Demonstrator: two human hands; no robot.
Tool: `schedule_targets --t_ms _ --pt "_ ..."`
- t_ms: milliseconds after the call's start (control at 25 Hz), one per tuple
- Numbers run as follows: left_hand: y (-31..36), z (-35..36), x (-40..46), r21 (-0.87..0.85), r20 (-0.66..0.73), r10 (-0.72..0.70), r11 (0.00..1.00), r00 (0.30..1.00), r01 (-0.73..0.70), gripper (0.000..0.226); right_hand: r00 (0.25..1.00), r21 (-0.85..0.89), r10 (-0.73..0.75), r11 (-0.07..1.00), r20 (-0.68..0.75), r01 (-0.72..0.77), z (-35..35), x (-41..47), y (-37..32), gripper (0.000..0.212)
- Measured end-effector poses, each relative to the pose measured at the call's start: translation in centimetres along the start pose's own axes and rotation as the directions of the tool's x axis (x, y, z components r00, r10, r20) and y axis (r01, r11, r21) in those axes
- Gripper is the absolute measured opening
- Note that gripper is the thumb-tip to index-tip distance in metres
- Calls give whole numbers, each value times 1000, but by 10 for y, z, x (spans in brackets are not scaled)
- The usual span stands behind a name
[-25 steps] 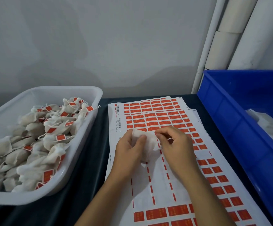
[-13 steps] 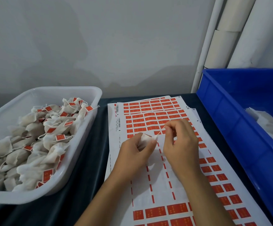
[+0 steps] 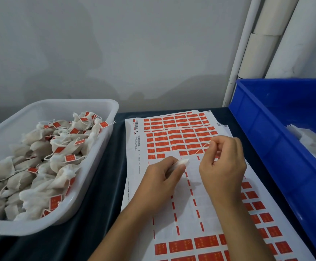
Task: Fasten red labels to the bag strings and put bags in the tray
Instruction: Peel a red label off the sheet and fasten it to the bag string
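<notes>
We are holding a small white bag over the label sheet, our left hand curling its fingers round the crumpled pouch so only its tip is showing. Our right hand is pinching the bag's thin pale string between thumb and forefinger, pulling it taut toward the sheet's far right rows of red labels. Left of the sheet, past a strip of dark cloth, the white tray is sitting heaped with labelled bags. Right of the sheet, a blue bin is crowding its edge.
</notes>
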State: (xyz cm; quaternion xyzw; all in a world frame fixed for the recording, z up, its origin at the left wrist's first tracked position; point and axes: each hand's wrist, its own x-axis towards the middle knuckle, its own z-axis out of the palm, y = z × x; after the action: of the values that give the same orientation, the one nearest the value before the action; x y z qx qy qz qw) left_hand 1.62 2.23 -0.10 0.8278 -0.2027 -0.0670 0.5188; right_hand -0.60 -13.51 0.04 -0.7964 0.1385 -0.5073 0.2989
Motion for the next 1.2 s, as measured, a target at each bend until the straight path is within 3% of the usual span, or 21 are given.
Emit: schedule_targets --t_ms 160,280,400,640,840,1000,1200 --pt "1 -5 -3 -266 -13 -91 960 996 84 30 989 98 8 995 151 -23 1 1 8 16" --pt "4 -11 -2 -417 -27 -126 903 992 103 30 959 40 66 996 275 -80 7 -5 10 24" --pt "4 -10 2 -435 -28 -103 897 994 81 37 939 55 101 991 329 -126 8 -6 5 38" --pt "2 -6 0 -389 -6 -46 920 999 40 34 821 237 44 947 570 -215 7 -13 -10 28" --pt "-1 -5 0 -345 29 -37 937 999 45 37 853 192 70 962 518 -196 7 -10 -8 3" --pt "1 -12 -1 -491 33 -107 864 994 109 33 908 208 11 972 420 -109 6 -9 -10 8" --pt "-2 -13 3 -389 86 -62 917 994 91 43 910 195 -62 981 410 -21 5 -9 -8 4"
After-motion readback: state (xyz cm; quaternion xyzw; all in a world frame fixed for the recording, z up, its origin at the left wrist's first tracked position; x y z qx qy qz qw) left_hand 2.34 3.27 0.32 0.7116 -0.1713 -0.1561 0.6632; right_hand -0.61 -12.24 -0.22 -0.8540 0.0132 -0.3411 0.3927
